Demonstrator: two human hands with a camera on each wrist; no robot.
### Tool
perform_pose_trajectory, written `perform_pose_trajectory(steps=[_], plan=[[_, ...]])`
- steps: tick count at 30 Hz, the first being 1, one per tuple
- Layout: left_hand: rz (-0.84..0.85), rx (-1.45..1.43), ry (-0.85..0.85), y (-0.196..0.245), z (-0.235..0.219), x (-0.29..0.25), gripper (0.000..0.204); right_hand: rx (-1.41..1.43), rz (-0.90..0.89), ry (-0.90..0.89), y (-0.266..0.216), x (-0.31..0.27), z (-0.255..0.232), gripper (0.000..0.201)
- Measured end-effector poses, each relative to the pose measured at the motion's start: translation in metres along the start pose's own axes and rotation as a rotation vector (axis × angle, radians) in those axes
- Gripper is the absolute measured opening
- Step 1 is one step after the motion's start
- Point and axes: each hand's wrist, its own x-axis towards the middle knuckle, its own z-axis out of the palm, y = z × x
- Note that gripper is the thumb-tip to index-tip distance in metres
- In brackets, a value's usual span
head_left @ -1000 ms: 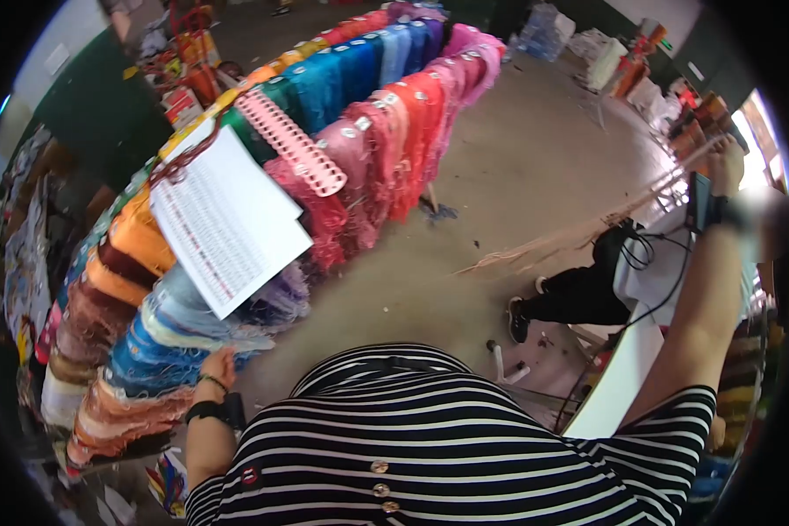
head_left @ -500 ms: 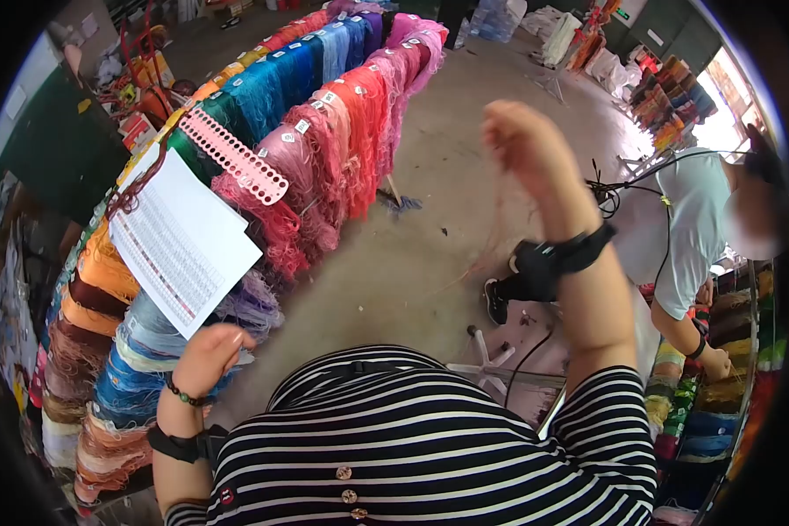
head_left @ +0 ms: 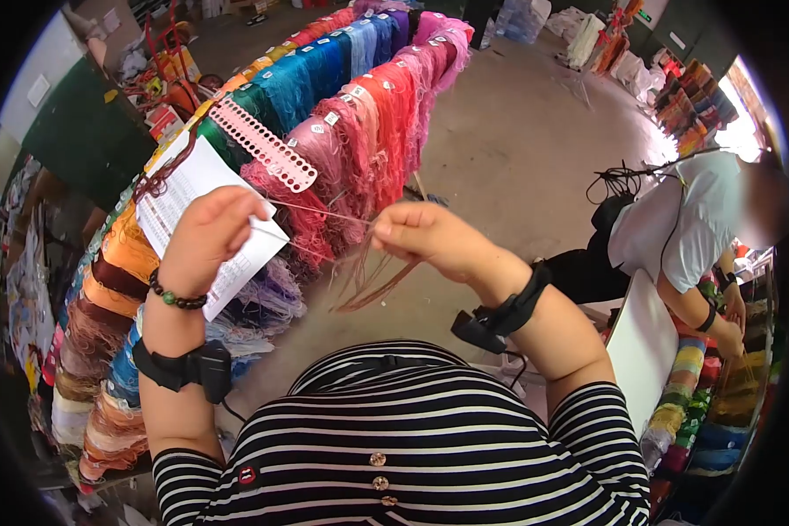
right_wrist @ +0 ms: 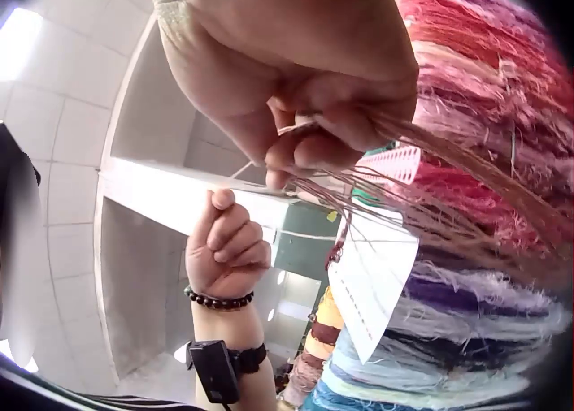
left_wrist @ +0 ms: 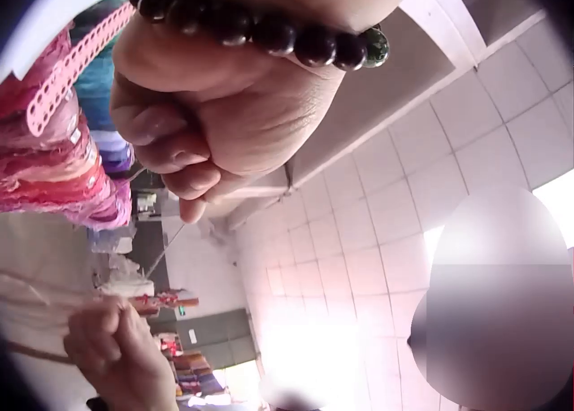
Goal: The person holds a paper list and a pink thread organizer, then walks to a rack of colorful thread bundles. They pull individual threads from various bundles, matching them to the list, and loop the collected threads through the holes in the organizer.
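Observation:
Raised in front of the chest, my right hand (head_left: 434, 241) pinches a bundle of brownish-pink thread (right_wrist: 466, 164), whose loose ends hang below the fingers. My left hand (head_left: 206, 237) is level with it on the other side, fingers curled, pinching a strand of the thread (head_left: 320, 211) stretched across to the right hand. In the left wrist view, the strand leaves the left fingertips toward the right hand (left_wrist: 121, 353). Behind the left hand, a printed sheet (head_left: 180, 184) lies over the rack of coloured yarn, partly covered by that hand.
A pink strip with holes (head_left: 263, 145) rests on the hanging yarn skeins (head_left: 359, 131), with dark red thread (head_left: 153, 182) on the sheet's edge. At right another person (head_left: 675, 228) bends over a second yarn rack (head_left: 679, 394) beside a white board (head_left: 631, 351).
My right hand has come in from the far right to the front of my chest with the thread. My left hand has risen from beside the rack, and a strand now spans both hands.

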Motion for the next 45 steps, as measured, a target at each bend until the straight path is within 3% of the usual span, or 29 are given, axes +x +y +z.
perform_pose_trajectory(steps=[4,8,16,17,18,20,24,26,28,31,32,33,35,37,39,42,44,45], plan=[[-0.012,0.026,0.228,-0.056,-0.03,-0.012,0.025,-0.09,-0.098,0.22,-0.043,-0.012,-0.005,0.024],[-0.109,-0.116,0.289,-0.115,-0.023,-0.025,0.025,0.0,-0.212,0.295,-0.09,-0.017,-0.01,0.021],[-0.143,-0.139,-0.001,-0.171,0.053,-0.004,0.026,0.014,-0.375,0.135,-0.178,-0.023,0.018,0.02],[-0.153,-0.18,-0.011,-0.175,0.061,0.004,0.027,0.04,-0.392,0.143,-0.185,-0.023,0.022,0.02],[-0.162,-0.221,-0.021,-0.179,0.068,0.012,0.027,0.108,-0.417,0.273,-0.195,-0.022,0.031,0.019],[-0.137,-0.249,-0.025,-0.177,0.079,0.024,0.028,0.056,-0.446,0.208,-0.205,-0.024,0.023,0.018],[-0.082,-0.23,-0.081,-0.191,0.09,0.05,0.028,0.01,-0.486,0.277,-0.226,-0.034,0.021,0.019],[-0.134,-0.14,-0.117,-0.186,0.095,0.056,0.029,0.055,-0.456,0.366,-0.234,-0.04,0.03,0.019],[-0.194,-0.063,-0.178,-0.181,0.1,0.063,0.029,-0.097,-0.475,0.28,-0.228,-0.03,0.013,0.023],[0.38,0.333,-0.109,-0.184,0.1,0.083,0.045,-0.228,-0.314,0.086,-0.212,-0.023,0.006,0.021],[0.352,0.263,-0.104,-0.156,0.1,0.082,0.053,-0.355,-0.317,0.225,-0.197,-0.015,0.016,0.022],[0.324,0.195,-0.1,-0.116,0.103,0.076,0.062,-0.356,-0.287,0.239,-0.184,-0.01,0.024,0.022],[0.57,-0.018,-0.039,-0.06,0.117,0.07,0.053,-0.335,-0.209,0.224,-0.168,-0.005,0.036,0.023],[0.54,-0.155,-0.074,-0.051,0.118,0.07,0.042,-0.31,-0.188,0.167,-0.161,-0.002,0.041,0.024],[0.233,-0.211,-0.206,-0.066,0.112,0.07,0.031,-0.261,-0.222,0.197,-0.167,-0.008,0.037,0.024],[0.101,-0.029,-0.134,-0.127,0.109,0.07,0.023,-0.083,-0.378,0.211,-0.19,-0.022,0.023,0.023],[0.072,-0.033,-0.084,-0.184,0.107,0.068,0.032,0.066,-0.472,0.08,-0.218,-0.03,0.007,0.03],[-0.005,-0.099,-0.047,-0.204,0.108,0.063,0.032,0.051,-0.544,0.167,-0.229,-0.039,0.005,0.029]])
